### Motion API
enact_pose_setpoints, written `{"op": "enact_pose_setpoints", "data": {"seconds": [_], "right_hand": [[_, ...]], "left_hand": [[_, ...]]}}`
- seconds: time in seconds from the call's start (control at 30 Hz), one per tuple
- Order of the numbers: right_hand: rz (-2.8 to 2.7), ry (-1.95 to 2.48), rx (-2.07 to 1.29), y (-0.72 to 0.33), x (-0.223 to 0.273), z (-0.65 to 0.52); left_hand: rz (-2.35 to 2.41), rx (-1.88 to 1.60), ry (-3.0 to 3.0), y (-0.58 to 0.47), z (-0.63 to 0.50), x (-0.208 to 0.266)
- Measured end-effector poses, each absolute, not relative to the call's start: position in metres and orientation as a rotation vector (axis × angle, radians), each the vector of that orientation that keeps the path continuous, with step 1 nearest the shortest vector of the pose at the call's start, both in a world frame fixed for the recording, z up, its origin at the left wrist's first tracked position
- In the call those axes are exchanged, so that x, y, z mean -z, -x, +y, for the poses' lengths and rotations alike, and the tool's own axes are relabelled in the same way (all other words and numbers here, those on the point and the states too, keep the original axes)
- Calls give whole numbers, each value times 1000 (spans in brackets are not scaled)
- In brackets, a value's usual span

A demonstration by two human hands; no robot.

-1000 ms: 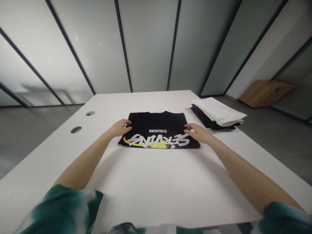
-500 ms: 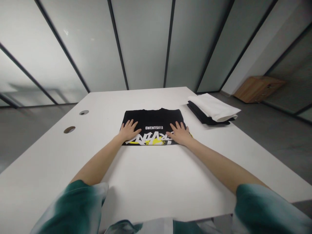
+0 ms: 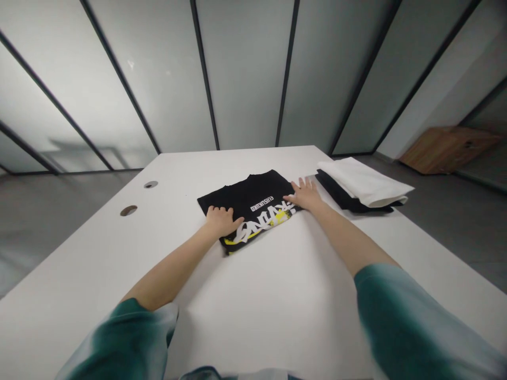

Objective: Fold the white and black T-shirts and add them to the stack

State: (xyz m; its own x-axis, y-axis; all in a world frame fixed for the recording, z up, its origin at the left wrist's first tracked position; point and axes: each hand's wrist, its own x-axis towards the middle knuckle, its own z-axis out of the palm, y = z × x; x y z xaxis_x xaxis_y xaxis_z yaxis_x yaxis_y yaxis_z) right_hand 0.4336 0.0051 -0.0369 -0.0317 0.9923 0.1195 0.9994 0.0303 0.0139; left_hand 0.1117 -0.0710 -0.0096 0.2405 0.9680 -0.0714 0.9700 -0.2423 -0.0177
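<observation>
A folded black T-shirt (image 3: 247,192) with white and yellow lettering lies aslant on the white table (image 3: 269,295), its right end farther from me than its left. My left hand (image 3: 222,220) rests on the shirt's near left part, thumb apart and fingertips slightly bent on the cloth. On the shirt's right end lies my right hand (image 3: 307,195), open, with its fingers spread and pointing away from me. The lettering appears upside down from my side. Both palms hide small parts of the shirt.
To the right, a folded white cloth (image 3: 364,179) lies on top of a folded black cloth (image 3: 336,190). Two round holes pierce the tabletop at left, a nearer hole (image 3: 129,210) and a farther hole (image 3: 151,184). A wooden cabinet (image 3: 447,150) stands beyond, by frosted glass panels.
The shirt has turned anticlockwise under my hands: its right end has gone away from me, its left end nearer. My right hand has moved forward, and the view has swung slightly left.
</observation>
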Motion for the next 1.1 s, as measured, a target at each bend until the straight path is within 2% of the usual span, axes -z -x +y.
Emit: {"op": "enact_pose_setpoints", "data": {"seconds": [0.1,0.2,0.3,0.43,0.57,0.77,0.87,0.97,1.1], "right_hand": [[-1892,2260,222,-426,28,13],[-1804,2196,223,-413,15,7],[-1857,2153,140,-405,4,-11],[-1949,2307,-61,-412,4,-47],[-1943,2381,-130,-415,15,-78],[-2008,2201,-149,-393,23,-82],[-1856,2114,-352,-393,24,-77],[-1565,1876,-724,-400,25,-75],[-1044,1542,-1151,-403,27,-74]], "left_hand": [[1643,60,-2486,-110,-68,-8],[1473,-126,-2361,-105,-44,-18],[1690,-308,-2343,-103,-7,-13],[1929,-257,-2307,-113,32,7],[2024,-213,-2201,-132,50,20],[2068,-287,-2041,-155,69,26],[2026,-316,-1890,-158,80,25],[2004,-339,-1838,-152,88,22],[1762,-672,-1490,-136,88,19]]}}
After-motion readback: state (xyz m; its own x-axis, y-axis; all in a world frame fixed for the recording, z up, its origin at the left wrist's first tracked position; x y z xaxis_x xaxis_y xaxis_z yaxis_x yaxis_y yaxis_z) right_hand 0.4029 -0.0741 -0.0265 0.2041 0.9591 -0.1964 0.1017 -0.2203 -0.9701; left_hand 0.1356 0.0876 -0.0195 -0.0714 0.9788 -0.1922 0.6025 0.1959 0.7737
